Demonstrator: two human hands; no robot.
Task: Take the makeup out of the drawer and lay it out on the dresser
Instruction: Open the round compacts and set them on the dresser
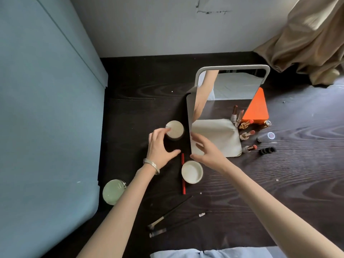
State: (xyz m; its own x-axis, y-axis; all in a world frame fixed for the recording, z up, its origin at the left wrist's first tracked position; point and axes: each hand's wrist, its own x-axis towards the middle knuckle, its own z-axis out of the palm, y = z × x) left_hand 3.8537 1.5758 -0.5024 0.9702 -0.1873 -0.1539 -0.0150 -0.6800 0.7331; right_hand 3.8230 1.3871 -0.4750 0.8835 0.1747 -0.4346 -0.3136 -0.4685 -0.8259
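On the dark wood dresser (279, 183) my left hand (160, 146) is spread, its fingertips touching the left edge of a dark jar with a pale lid (176, 129); the thumb stays well apart from the jar. My right hand (206, 149) hovers with fingers apart over the near left corner of the mirror's white base (221, 136). Just below it lies a round white jar (192, 172), beside a red pencil (183, 175). A green-lidded jar (113, 191) sits at the left edge. Two brushes (171, 215) lie near me. No drawer is in view.
A standing mirror (234, 84) rises behind its base. To its right lie several lipsticks (247, 135), an orange box (257, 108), black rings (267, 150) and a small clear cap (271, 135). A blue panel (46, 108) borders the left; a beige curtain (307, 40) hangs at back right.
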